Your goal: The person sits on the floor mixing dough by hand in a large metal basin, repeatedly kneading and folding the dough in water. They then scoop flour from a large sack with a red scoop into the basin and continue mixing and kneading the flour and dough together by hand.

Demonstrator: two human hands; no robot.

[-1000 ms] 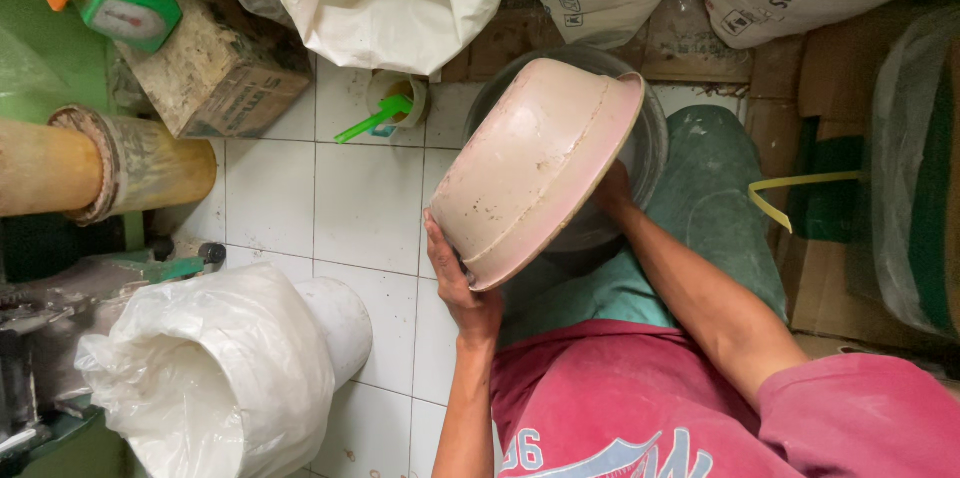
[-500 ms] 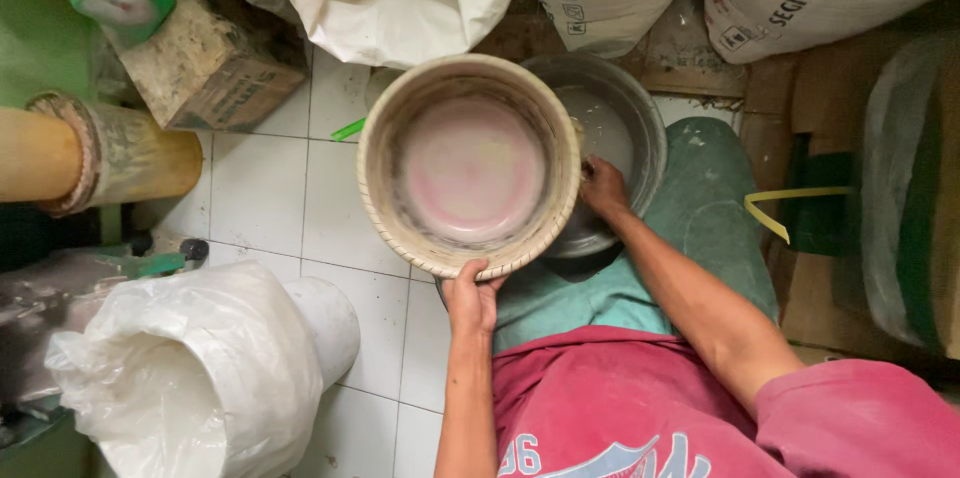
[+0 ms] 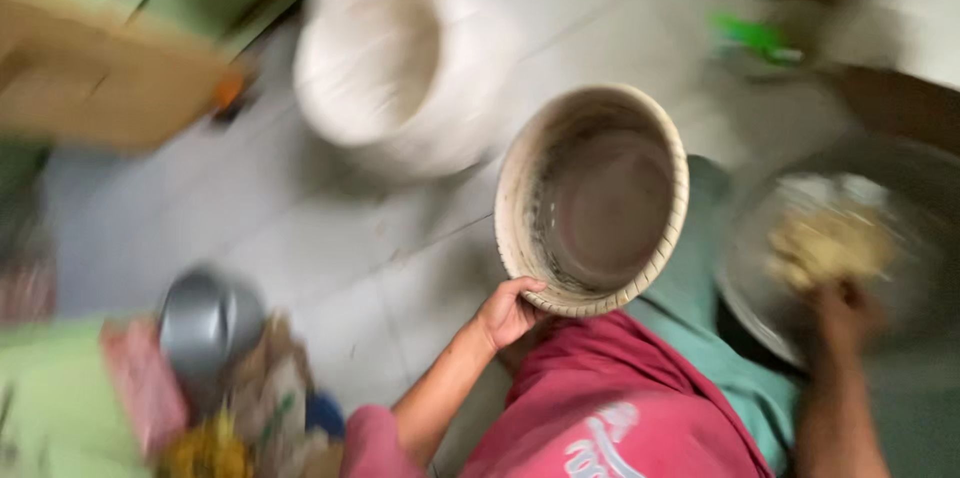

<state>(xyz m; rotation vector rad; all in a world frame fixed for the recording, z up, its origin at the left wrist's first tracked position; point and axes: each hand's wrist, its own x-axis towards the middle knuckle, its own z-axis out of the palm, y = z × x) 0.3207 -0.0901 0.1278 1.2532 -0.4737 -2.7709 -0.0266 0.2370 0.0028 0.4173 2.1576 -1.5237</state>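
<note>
Head view, badly blurred: the left hand (image 3: 508,313) is closed on the lower rim of a round pale basin (image 3: 592,200), tilted so its brownish inside shows, above the tiled floor (image 3: 330,238). Right of it, the right hand (image 3: 845,313) touches a metal bowl (image 3: 850,248) holding yellowish stuff; its grip cannot be told. A white sack (image 3: 400,53) stands open behind, a small grey pot (image 3: 205,323) lower left.

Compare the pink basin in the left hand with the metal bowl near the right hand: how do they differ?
The pink basin is empty and plastic-looking; the metal bowl is grey and holds a pale yellowish lump. The left hand holds the basin by its rim; the right hand rests at the bowl's edge. Both are round and open upward.
</note>
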